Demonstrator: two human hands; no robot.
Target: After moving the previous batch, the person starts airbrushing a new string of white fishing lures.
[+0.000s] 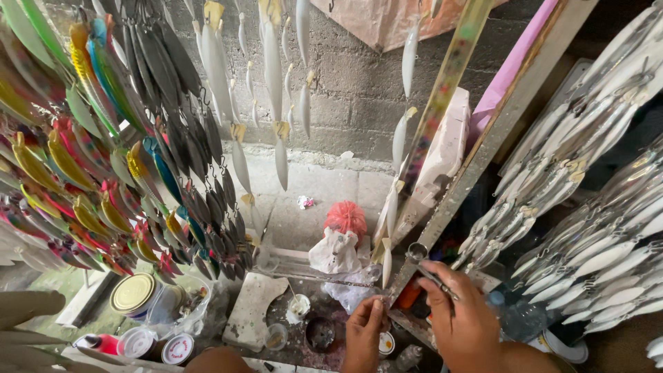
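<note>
At the table's (304, 338) near edge, a white lure (387, 261) is pinched at its lower tip by the closed left hand (364, 333). Just to its right, a thin metal tool (437, 280) is gripped by the right hand (461, 314), beside a paint-speckled wooden slat (476, 155).

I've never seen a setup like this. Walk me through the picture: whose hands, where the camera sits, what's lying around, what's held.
One camera, worn on a person's head, looks down at their own bare hands. The right hand holds a thin metal tool; the left hand pinches something too small to tell. Both work at a long slanted rail. Painted fishing lures hang on the left, silver ones on the right. Below sit a paint-stained board, small cups, tins and a red-topped rag bundle.
</note>
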